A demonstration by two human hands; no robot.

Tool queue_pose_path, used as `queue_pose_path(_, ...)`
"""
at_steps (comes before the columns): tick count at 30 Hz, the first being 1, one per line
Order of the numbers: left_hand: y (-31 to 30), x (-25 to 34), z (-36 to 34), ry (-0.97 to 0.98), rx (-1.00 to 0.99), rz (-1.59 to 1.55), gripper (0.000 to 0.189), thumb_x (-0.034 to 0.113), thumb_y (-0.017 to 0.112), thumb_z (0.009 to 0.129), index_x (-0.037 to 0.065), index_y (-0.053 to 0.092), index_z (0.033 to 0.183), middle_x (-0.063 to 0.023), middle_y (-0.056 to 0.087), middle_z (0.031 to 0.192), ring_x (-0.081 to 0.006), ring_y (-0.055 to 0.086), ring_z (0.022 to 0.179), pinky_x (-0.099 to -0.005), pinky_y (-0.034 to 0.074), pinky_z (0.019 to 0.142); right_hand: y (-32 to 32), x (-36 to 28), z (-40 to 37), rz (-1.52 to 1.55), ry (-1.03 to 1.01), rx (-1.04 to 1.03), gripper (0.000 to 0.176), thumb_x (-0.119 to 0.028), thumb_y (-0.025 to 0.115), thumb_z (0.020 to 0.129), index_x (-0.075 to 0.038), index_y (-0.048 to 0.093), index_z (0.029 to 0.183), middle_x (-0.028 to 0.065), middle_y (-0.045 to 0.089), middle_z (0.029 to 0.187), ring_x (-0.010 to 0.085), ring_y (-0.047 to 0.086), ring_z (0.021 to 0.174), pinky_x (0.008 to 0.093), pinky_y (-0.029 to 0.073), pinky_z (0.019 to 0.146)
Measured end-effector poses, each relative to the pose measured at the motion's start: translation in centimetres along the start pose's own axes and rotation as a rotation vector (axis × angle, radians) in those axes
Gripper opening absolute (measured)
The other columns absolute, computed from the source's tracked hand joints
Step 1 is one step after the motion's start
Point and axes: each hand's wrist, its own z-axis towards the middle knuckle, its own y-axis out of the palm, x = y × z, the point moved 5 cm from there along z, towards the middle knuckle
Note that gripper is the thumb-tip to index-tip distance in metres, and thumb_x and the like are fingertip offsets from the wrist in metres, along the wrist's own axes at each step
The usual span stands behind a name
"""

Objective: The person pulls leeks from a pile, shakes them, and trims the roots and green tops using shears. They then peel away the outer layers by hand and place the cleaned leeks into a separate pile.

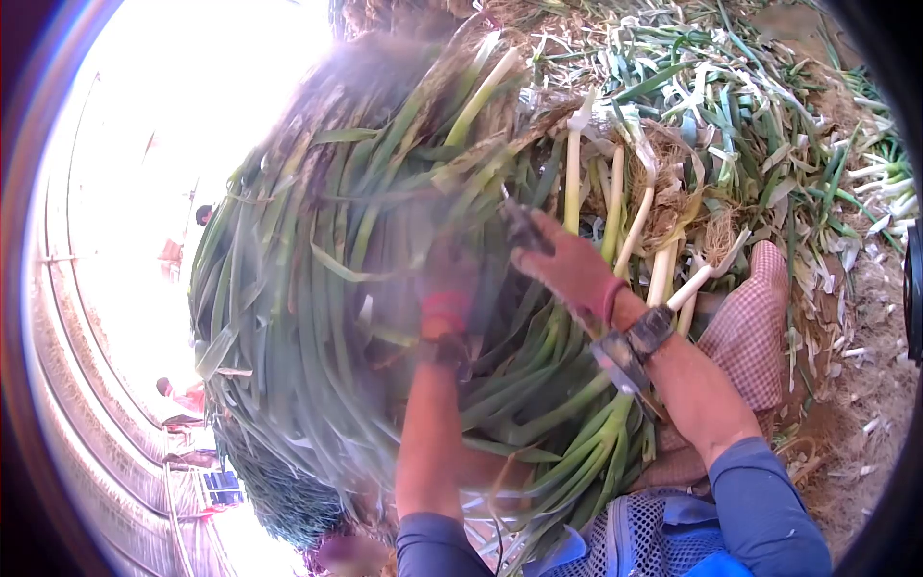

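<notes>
A large heap of long green onion stalks (pixel 317 288) fills the middle of the view. My left hand (pixel 447 279), in a dark glove with a pink cuff, is over the stalks; blur hides its fingers. To its right my right hand (pixel 553 255), gloved with a pink-red cuff, is closed round a small dark tool (pixel 524 226) with a short metal tip. Several white onion stems (pixel 574 168) lie beyond and beside my right hand. A dark strap with a flat metal piece (pixel 620 361) is at my right wrist.
Trimmed leaves and roots (pixel 692 96) cover the ground at the upper right. A checkered cloth covering (pixel 755 327) shows at the right, blue mesh fabric (pixel 635 539) at the bottom. People (pixel 187 396) are far off at the left, near a blue crate (pixel 223 488).
</notes>
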Motion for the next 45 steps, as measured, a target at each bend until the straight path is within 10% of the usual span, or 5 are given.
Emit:
queue_pose_path(19, 4.1, 1.6, 6.2, 0.175, -0.165, 0.598, 0.047, 0.018, 0.07, 0.089, 0.005, 0.064, 0.134, -0.0286, 0.071, 0.122, -0.047, 0.07, 0.11, -0.0537, 0.057, 0.095, -6.3, 3.4, 7.3, -0.1, 0.042, 0.157, 0.085, -0.05, 0.072, 0.094, -0.008, 0.044, 0.162, 0.0182, 0.077, 0.103, 0.0268, 0.074, 0.077, 0.0384, 0.057, 0.077)
queue_pose_path(28, 3.5, -0.6, 3.4, 0.041, -0.267, 0.354, 0.038, 0.034, 0.079, 0.085, 0.005, 0.079, 0.11, -0.0278, 0.076, 0.101, -0.0434, 0.074, 0.1, -0.0515, 0.058, 0.089, -6.4, 5.8, 2.4, -0.057, -0.177, 0.156, 0.083, -0.047, 0.075, 0.093, -0.012, 0.044, 0.162, 0.0148, 0.076, 0.114, 0.0269, 0.073, 0.098, 0.0373, 0.056, 0.09)
queue_pose_path(33, 5.4, -4.3, 2.9, -0.05, -0.454, 0.582, 0.046, 0.04, 0.087, 0.077, 0.004, 0.081, 0.106, -0.0232, 0.078, 0.1, -0.0404, 0.075, 0.097, -0.0474, 0.058, 0.088, -3.1, 7.1, -6.2, 0.275, 0.044, -0.345, 0.088, -0.04, 0.076, 0.096, -0.003, 0.037, 0.165, 0.018, 0.062, 0.149, 0.0263, 0.06, 0.136, 0.0339, 0.043, 0.117)
queue_pose_path(36, 7.2, -6.6, 2.2, 0.009, -0.448, 0.594, 0.05, 0.042, 0.089, 0.071, 0.005, 0.082, 0.104, -0.0203, 0.078, 0.098, -0.0381, 0.076, 0.097, -0.045, 0.059, 0.089, -2.9, 6.9, -8.9, -0.069, -0.263, -0.188, 0.083, -0.047, 0.072, 0.096, -0.011, 0.041, 0.164, 0.0236, 0.063, 0.149, 0.037, 0.064, 0.133, 0.0397, 0.048, 0.113)
queue_pose_path(45, 4.3, 1.0, -3.7, -0.137, -0.63, 0.788, 0.043, 0.041, 0.078, 0.08, 0.014, 0.08, 0.114, -0.0142, 0.077, 0.119, -0.0322, 0.074, 0.112, -0.0481, 0.059, 0.095, -4.8, 6.0, -11.9, -0.106, -0.022, -0.241, 0.087, -0.053, 0.073, 0.094, -0.016, 0.04, 0.165, 0.0241, 0.071, 0.133, 0.0372, 0.07, 0.121, 0.0418, 0.052, 0.108)
